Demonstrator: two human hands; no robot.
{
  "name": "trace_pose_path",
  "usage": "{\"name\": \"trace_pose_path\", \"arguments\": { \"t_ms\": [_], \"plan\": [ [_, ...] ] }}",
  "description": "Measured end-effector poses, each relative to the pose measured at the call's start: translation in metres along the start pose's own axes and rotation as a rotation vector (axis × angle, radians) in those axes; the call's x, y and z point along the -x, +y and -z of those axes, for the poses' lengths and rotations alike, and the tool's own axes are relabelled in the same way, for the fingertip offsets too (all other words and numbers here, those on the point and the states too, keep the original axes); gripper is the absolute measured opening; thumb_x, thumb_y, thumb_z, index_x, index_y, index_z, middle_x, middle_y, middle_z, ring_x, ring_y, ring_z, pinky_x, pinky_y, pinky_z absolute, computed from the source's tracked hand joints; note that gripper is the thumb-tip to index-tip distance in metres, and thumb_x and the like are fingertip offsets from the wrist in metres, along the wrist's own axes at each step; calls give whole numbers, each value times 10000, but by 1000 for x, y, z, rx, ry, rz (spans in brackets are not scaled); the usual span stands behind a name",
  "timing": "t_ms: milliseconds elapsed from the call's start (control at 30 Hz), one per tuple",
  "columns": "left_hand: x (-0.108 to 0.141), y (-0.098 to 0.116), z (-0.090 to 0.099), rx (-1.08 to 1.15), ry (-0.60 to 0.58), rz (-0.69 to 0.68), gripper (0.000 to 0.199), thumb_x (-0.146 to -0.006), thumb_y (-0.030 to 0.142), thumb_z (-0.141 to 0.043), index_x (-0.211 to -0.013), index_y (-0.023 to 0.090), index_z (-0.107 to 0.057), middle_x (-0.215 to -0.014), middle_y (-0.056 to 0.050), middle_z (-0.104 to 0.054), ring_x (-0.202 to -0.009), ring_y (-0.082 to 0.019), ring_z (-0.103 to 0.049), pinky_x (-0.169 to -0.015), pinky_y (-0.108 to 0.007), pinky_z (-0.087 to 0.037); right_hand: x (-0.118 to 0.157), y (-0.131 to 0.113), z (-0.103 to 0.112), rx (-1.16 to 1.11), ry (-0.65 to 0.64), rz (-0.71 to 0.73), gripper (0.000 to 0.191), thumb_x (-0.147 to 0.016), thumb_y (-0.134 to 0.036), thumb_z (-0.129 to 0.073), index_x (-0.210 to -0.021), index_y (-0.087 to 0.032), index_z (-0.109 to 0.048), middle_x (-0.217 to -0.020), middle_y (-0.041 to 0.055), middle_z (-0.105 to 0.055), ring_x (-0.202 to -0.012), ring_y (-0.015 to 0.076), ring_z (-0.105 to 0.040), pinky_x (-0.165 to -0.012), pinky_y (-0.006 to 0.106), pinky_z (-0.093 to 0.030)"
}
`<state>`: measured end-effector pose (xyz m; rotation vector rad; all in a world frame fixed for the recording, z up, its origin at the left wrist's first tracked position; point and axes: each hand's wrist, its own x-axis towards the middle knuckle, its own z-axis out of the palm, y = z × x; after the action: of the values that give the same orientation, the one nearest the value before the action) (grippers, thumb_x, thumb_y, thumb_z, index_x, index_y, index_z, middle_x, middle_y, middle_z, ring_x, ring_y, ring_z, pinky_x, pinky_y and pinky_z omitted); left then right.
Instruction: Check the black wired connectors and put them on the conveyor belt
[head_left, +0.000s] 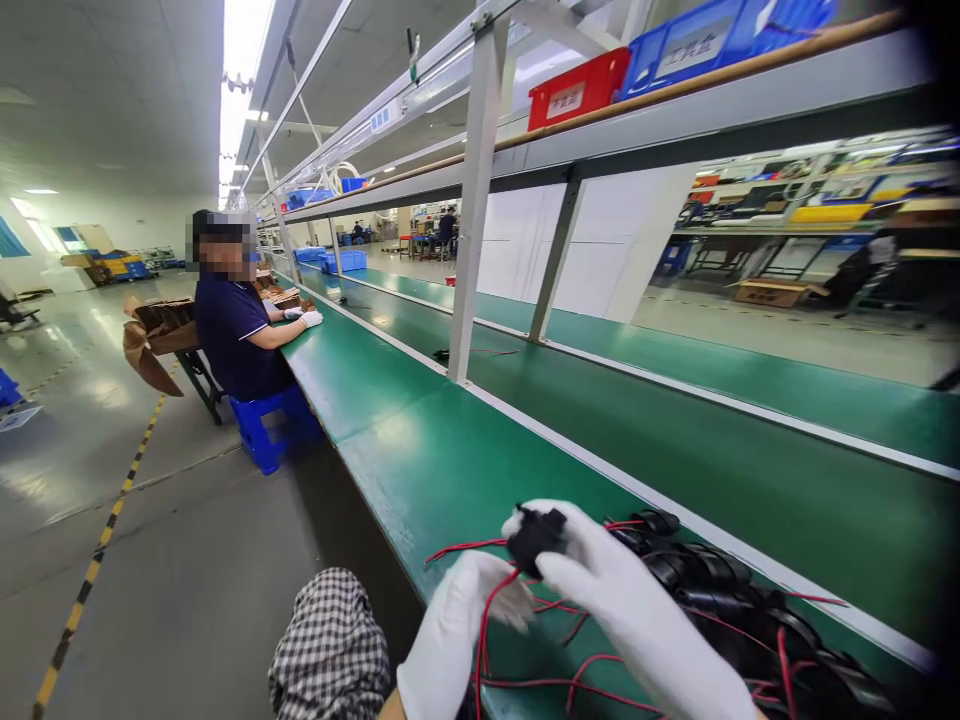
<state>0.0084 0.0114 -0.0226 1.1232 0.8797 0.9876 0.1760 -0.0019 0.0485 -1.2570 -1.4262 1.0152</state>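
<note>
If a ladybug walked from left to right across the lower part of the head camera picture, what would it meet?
Striped floor tape, checkered cloth, left hand in a white glove, black part, pile of black parts.

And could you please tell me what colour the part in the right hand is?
The part is black, best seen in the head view.
</note>
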Motion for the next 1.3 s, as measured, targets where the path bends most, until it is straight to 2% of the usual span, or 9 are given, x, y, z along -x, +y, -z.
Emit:
{"name": "trace_pose_path", "arguments": {
  "t_ms": [133, 200, 333, 433, 533, 733, 867, 1100, 1300],
  "plan": [
    [-27, -30, 20, -275, 202, -161, 436, -926, 561, -474, -1066, 180, -631, -1121, -100, -651, -1115, -248, -552, -1082, -417, -343, -16, -30, 75, 819, 772, 173, 434, -888, -552, -541, -1138, -199, -574, -909, 76, -699, -745, 238, -676, -658, 325, -522],
    [-37, -45, 25, -368, 233, -195, 389, -916, 520, -508, -1051, 186, -655, -1105, -100, -649, -1116, -265, -539, -1084, -442, -326, -29, -44, 121, 1072, 880, 179, 367, -916, -487, -553, -1097, -172, -605, -965, 118, -684, -853, 263, -677, -713, 328, -493],
    [-45, -69, 26, -566, 226, -278, 308, -878, 451, -591, -1056, 229, -709, -1117, -98, -669, -1091, -294, -553, -1039, -477, -354, -65, -39, 198, 1434, 621, 67, 372, -1008, -396, -403, -1027, -135, -667, -1012, 99, -652, -1081, 315, -610, -865, 386, -442],
    [-49, -84, 30, -861, 257, -499, 277, -925, 398, -524, -1082, 251, -699, -1073, -79, -699, -991, -269, -619, -913, -442, -459, -93, 9, 234, 1525, 386, -127, 139, -969, -253, -623, -971, -119, -662, -949, 42, -662, -922, 208, -654, -852, 390, -527],
    [-56, -96, 36, -1060, 282, -721, 246, -945, 358, -504, -1083, 251, -678, -1017, -53, -712, -902, -227, -653, -795, -373, -518, -110, 72, 255, 1543, 214, -320, 164, -950, -274, -682, -1023, -130, -656, -1025, 48, -669, -922, 202, -656, -851, 402, -556],
    [-59, -108, 37, -1144, 295, -757, 248, -979, 356, -442, -1107, 265, -635, -1043, -29, -703, -954, -218, -642, -831, -374, -514, -114, 139, 269, 1465, 52, -543, 275, -972, -322, -650, -1182, -148, -613, -1165, 76, -633, -996, 225, -641, -868, 417, -554],
    [-57, -112, 30, -1101, 321, -741, 257, -986, 337, -412, -1090, 251, -631, -1058, -42, -694, -988, -231, -618, -868, -389, -485, -104, 132, 259, 1430, 9, -548, 313, -1004, -367, -592, -1231, -152, -593, -1212, 93, -619, -1060, 244, -623, -932, 458, -521],
    [-54, -99, 27, -1020, 208, -626, 217, -954, 281, -441, -1039, 239, -636, -1025, -62, -672, -934, -241, -587, -840, -402, -459, -84, 123, 198, 1336, -218, -619, 429, -1018, -543, -487, -1061, -157, -669, -984, 58, -698, -887, 202, -671, -883, 419, -526],
    [-45, -82, 30, -868, 64, -527, 225, -923, 285, -451, -954, 205, -660, -1031, -89, -676, -961, -277, -567, -874, -467, -433, -98, 107, 172, 1387, -224, -659, 275, -929, -399, -693, -846, -138, -668, -827, 15, -688, -776, 171, -670, -797, 359, -551]
  ]
}}
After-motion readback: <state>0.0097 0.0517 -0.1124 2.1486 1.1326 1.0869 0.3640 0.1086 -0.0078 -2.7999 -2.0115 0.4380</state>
